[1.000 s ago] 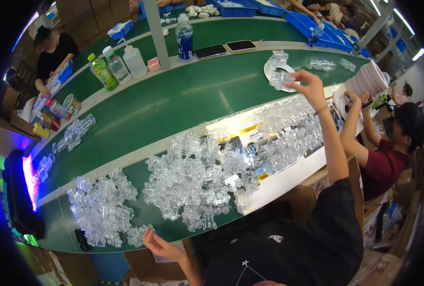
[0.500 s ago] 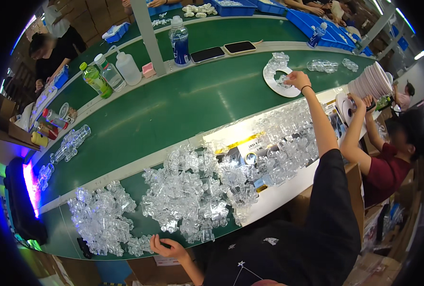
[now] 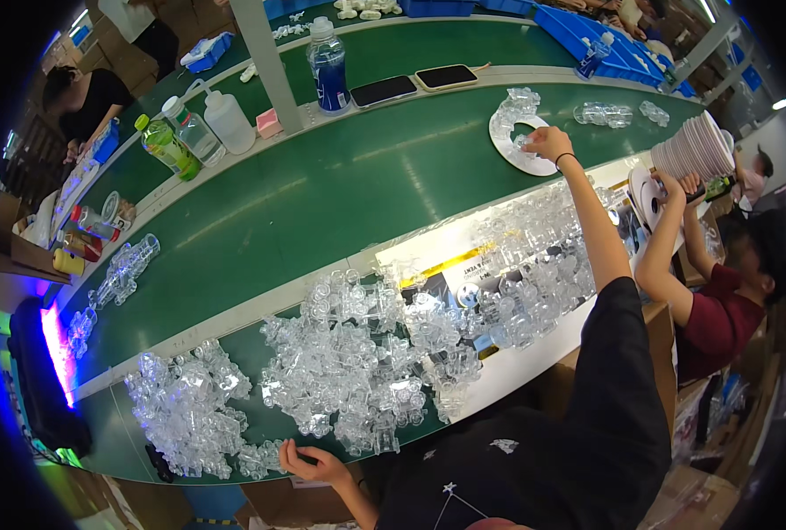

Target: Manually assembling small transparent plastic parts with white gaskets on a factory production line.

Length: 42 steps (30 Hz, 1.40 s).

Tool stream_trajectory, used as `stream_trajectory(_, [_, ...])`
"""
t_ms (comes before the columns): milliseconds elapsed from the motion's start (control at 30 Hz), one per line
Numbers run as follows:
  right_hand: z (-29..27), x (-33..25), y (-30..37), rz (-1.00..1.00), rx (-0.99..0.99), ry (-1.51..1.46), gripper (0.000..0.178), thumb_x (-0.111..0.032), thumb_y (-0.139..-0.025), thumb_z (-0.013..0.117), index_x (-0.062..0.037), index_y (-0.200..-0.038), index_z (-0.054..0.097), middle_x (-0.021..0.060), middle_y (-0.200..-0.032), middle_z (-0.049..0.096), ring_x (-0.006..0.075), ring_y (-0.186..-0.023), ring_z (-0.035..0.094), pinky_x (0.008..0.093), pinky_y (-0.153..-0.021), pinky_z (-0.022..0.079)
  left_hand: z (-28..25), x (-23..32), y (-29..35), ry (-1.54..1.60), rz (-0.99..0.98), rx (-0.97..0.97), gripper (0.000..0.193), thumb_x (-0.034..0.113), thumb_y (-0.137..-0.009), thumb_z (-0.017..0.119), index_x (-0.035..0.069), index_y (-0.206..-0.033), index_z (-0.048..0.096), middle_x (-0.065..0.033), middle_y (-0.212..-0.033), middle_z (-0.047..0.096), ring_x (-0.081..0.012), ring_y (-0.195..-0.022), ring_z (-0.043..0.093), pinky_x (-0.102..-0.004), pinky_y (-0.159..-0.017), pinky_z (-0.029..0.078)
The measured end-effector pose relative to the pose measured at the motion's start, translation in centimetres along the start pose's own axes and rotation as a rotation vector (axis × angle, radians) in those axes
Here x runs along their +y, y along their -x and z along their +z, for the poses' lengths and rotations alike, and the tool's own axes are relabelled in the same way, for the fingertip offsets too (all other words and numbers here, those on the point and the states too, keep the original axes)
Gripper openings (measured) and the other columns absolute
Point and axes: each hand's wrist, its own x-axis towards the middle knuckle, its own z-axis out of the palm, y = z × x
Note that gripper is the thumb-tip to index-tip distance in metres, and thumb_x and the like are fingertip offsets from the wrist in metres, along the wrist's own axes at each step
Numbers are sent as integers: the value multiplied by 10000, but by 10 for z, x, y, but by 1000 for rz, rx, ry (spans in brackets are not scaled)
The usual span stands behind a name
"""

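Observation:
My right hand reaches far out over a white ring-shaped disc lying on the green belt. Its fingertips are pinched on a small clear plastic part above the ring's hole. More clear parts sit on the far left of the ring. My left hand rests low at the table's front edge, fingers loosely bent and apart, with nothing visible in them. Just left of it lie a few clear plastic parts, at the foot of a heap of clear parts. A larger heap spreads beside it.
Further clear parts cover a white printed board. Bottles, two phones and a pink block line the divider. At right, a co-worker in a red shirt holds a stack of white discs. A glowing lamp stands left.
The view has shifted slightly. My right hand stays over the ring with the clear plastic part, its fingers a little lower toward the hole. My left hand has hardly moved.

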Motion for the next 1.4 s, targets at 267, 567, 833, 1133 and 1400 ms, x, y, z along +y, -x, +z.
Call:
stream_trajectory(267, [-1,-7,2,-105,3,107,388,-317,-574,816,-86,-850,672,79,-773,660,209,-722,641,317,-698,501,0,-3,1,-26,-9,-3,222,-109,-826,406,-56,-1000,534,-168,-1034,522,-308,-954,528,-400,-826,434])
stream_trajectory(567, [0,-11,3,-87,-15,158,384,-337,-564,816,-81,-795,647,86,-821,664,233,-793,640,328,-730,499,1,-1,1,-9,-12,17,218,-104,-826,410,-63,-991,547,-173,-1030,534,-309,-951,537,-399,-833,442])
stream_trajectory(833, [5,-5,1,-107,4,105,397,-324,-585,814,-62,-830,642,84,-767,655,207,-739,638,309,-698,494,1,-1,3,5,-33,20,213,-97,-830,413,-62,-993,544,-172,-1025,535,-308,-946,533,-403,-829,437])
stream_trajectory(1133, [-28,-7,34,-166,79,-66,496,-385,-675,750,-132,-1085,632,112,-1036,651,253,-896,646,328,-797,487,0,-6,7,55,-68,-37,207,-91,-846,410,-77,-1009,537,-192,-1042,527,-318,-958,533,-374,-801,456])
stream_trajectory(1400, [-79,-26,168,-281,174,-207,253,-181,-838,636,-35,-1043,623,21,-920,653,95,-847,605,227,-685,481,-5,-8,7,-3,-73,-66,209,-85,-843,398,-71,-991,545,-195,-1030,536,-328,-957,540,-412,-836,438])
